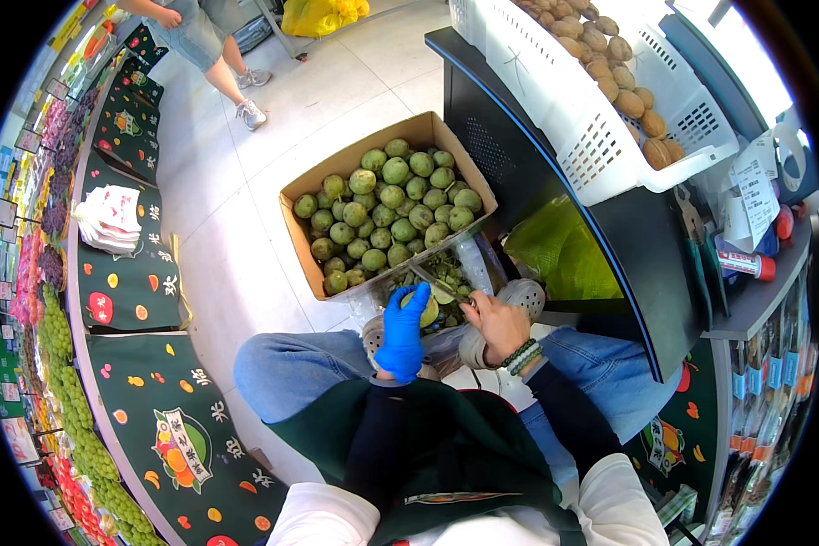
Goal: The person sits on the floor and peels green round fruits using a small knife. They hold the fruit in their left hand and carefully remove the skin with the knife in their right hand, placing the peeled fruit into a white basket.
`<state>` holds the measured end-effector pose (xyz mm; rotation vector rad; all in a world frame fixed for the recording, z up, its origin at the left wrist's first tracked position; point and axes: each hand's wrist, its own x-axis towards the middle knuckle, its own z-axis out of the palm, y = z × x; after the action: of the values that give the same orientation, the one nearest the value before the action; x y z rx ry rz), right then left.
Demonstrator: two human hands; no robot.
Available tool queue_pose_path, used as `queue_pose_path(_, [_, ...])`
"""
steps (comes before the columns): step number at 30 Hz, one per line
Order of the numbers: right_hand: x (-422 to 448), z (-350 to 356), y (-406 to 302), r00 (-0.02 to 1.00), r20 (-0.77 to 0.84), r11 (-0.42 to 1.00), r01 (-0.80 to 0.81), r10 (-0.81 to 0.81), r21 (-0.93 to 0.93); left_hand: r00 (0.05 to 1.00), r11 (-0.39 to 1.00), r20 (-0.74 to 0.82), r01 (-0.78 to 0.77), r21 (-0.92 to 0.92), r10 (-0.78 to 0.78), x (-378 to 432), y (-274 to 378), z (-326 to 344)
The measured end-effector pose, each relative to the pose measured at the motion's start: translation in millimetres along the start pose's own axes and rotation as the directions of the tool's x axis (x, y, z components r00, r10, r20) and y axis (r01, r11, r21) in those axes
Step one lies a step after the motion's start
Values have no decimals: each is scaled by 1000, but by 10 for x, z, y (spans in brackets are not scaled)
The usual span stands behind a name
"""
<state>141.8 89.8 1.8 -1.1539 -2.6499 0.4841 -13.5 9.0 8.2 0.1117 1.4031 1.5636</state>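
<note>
My left hand (404, 334), in a blue glove, is closed round a green-husked walnut (429, 310) whose pale cut side shows. My right hand (501, 324), ungloved and with beaded bracelets at the wrist, grips the handle of a knife (441, 283). The blade points up and left, across the far side of the walnut; whether it touches cannot be told. Below both hands are husk pieces (458, 273) in a container lined with clear plastic. Just beyond stands a cardboard box (293, 235) full of round green-husked walnuts (391, 196).
At the right, a black desk (628, 252) bears a white plastic crate (587, 153) of brown walnuts (629, 104), with pliers (689, 215) beside it. A yellow-green bag (559, 246) lies under the desk. Fruit displays line the left. Another person's legs (222, 72) are at the upper left.
</note>
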Motion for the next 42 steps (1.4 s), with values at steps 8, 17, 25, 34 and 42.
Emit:
queue_pose_path(8, [-51,-81,-124,996,52,901,45,-75,431,990,840,99,140,-525,-104,169,-144,-176])
queue_pose_path(17, [-95,-178,-270,986,71,941,121,-151,317,994,839,106,91,-537,-40,113,-128,-99])
queue_pose_path(25, [-121,-168,-267,980,118,973,133,-157,186,985,864,142,156,-479,-99,105,-210,-156])
queue_pose_path(34, [-148,87,-177,970,-93,972,229,-223,58,990,863,-19,114,-493,-142,-105,-43,91])
queue_pose_path(42, [-69,-42,-219,992,15,992,122,-122,16,977,836,99,215,-505,-191,130,-345,-123])
